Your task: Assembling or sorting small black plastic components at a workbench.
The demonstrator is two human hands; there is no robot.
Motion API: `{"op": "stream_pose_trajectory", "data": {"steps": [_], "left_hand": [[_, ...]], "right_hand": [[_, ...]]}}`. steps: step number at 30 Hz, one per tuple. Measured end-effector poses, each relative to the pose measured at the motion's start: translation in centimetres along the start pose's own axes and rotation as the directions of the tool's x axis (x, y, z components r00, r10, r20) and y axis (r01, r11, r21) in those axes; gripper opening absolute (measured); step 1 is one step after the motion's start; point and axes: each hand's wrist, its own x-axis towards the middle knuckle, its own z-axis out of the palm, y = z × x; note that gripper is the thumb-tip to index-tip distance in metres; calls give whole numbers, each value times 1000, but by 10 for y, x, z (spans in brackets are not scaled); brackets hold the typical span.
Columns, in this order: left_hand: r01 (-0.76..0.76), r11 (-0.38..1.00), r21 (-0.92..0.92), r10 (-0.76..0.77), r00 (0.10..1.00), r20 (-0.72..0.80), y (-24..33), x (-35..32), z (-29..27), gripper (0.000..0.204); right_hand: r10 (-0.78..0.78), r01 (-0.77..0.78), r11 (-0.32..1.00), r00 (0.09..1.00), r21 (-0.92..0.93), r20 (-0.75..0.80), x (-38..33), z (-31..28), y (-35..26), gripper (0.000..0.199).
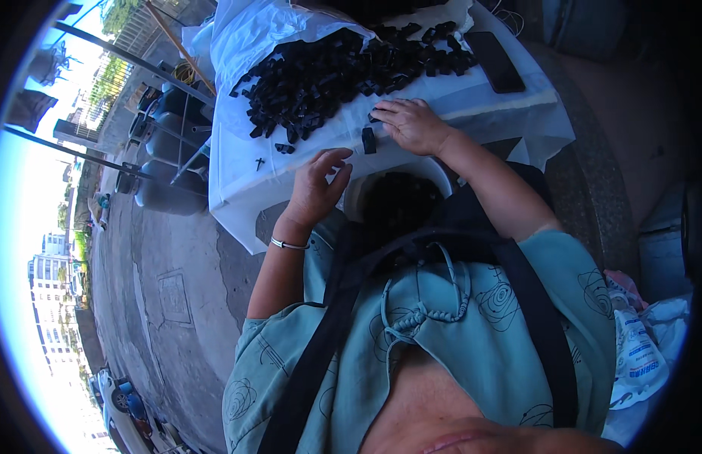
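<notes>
A large heap of small black plastic pieces (313,79) lies on a table (241,178) covered in white sheeting. At the table's near edge my right hand (417,127) reaches in, its fingertips closed on a small black piece (374,116) that they partly cover. Just left of those fingers a separate black block (369,141) rests on the sheet, touched by neither hand. My left hand (319,184) hovers by the edge, fingers bent and thumb apart, with nothing visible between them. Near it lie a few loose black pieces (285,148) and a small dark cross-shaped bit (260,163).
Below the table edge, a pale bucket (447,178) holds dark contents. A black phone (494,62) lies at the table's right. Clear plastic sheeting (245,38) bunches at the back left. Grey rounded tanks (169,181) stand left of the table, and white bags (642,352) lie at lower right.
</notes>
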Motion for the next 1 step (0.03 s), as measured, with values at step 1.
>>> {"op": "stream_pose_trajectory", "data": {"steps": [1], "left_hand": [[-22, 999, 43, 22, 1000, 1, 1, -12, 0, 25]], "right_hand": [[36, -38, 998, 998, 45, 45, -1, -1, -5, 43]]}}
